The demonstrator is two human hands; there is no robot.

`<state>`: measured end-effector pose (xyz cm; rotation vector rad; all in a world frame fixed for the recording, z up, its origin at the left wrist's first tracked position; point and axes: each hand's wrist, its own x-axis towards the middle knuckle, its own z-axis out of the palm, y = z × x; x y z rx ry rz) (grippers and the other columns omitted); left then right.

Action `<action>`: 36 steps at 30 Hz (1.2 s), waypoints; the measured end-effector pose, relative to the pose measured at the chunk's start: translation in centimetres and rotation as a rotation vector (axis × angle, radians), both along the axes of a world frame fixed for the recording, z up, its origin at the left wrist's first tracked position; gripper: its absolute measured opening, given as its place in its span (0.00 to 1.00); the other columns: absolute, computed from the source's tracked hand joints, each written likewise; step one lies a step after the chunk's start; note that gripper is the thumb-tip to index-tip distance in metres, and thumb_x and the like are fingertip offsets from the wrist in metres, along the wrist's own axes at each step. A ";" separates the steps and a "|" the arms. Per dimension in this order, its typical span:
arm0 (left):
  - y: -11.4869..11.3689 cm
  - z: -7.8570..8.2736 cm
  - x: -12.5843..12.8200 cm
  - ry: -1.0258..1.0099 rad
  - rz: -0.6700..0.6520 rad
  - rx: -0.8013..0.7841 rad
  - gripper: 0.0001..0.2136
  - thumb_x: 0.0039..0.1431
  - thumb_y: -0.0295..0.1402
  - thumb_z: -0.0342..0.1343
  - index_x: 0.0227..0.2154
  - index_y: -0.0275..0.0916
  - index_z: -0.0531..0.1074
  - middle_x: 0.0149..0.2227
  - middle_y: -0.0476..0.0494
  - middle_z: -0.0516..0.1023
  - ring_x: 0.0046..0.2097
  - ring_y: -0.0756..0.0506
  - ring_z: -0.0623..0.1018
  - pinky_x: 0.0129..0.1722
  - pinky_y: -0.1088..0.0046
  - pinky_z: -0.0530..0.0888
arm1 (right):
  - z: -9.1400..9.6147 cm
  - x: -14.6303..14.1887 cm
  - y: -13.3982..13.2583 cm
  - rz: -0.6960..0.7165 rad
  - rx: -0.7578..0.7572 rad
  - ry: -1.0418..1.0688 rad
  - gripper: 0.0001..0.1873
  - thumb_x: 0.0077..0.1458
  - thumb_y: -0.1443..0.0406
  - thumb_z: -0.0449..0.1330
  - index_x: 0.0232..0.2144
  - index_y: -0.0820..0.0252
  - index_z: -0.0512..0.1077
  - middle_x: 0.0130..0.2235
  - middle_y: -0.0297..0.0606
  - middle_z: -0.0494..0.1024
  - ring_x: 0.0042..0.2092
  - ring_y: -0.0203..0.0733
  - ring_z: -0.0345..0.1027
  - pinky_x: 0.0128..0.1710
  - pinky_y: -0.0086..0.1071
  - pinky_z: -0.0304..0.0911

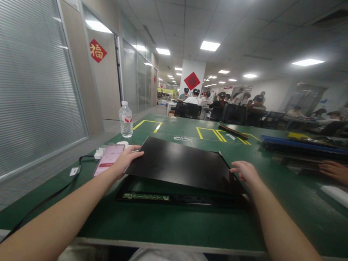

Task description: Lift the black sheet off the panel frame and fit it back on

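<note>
A thin, flat black panel like a display screen is tilted over a black frame on the green table. Along the frame's near side runs a strip of green circuit board. My left hand grips the panel's left edge, thumb on top and the other fingers partly hidden. At the right edge, my right hand has its fingers closed on the panel; the fingertips' exact hold on the panel or the frame's side is hard to see.
Left of the panel lie a pink-screened phone and a black cable, with a water bottle behind. Yellow tape marks the table. A dark strip lies at the back. Another person's hand is at right, near a white bar.
</note>
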<state>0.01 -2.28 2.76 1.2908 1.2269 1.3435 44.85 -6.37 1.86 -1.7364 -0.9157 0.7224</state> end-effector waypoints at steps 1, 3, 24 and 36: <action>0.0 0.0 0.0 -0.005 -0.004 -0.005 0.19 0.38 0.40 0.67 0.37 0.39 0.76 0.30 0.47 0.82 0.33 0.40 0.82 0.31 0.67 0.78 | 0.0 0.0 0.0 0.001 -0.003 -0.002 0.06 0.53 0.67 0.58 0.34 0.65 0.71 0.23 0.41 0.77 0.13 0.27 0.48 0.12 0.25 0.45; -0.1 0.0 0.1 -0.016 -0.013 -0.016 0.20 0.38 0.40 0.68 0.36 0.39 0.76 0.31 0.47 0.82 0.33 0.40 0.82 0.31 0.67 0.78 | -0.1 0.1 0.0 -0.002 -0.011 -0.012 0.06 0.53 0.67 0.58 0.34 0.65 0.71 0.23 0.41 0.77 0.13 0.27 0.48 0.12 0.25 0.45; -0.8 0.6 0.8 -0.077 -0.051 -0.077 0.15 0.40 0.32 0.67 0.34 0.38 0.74 0.26 0.46 0.82 0.30 0.41 0.82 0.32 0.66 0.79 | -0.9 0.6 0.6 0.013 -0.078 -0.190 0.11 0.51 0.64 0.59 0.36 0.64 0.75 0.29 0.42 0.80 0.15 0.29 0.52 0.14 0.26 0.50; -1.0 1.0 0.9 -0.101 -0.057 -0.085 0.16 0.38 0.30 0.68 0.33 0.37 0.73 0.24 0.47 0.81 0.29 0.41 0.82 0.31 0.66 0.79 | -0.9 0.4 0.5 0.036 -0.108 -0.374 0.09 0.48 0.63 0.61 0.33 0.60 0.76 0.31 0.39 0.80 0.23 0.35 0.66 0.18 0.25 0.55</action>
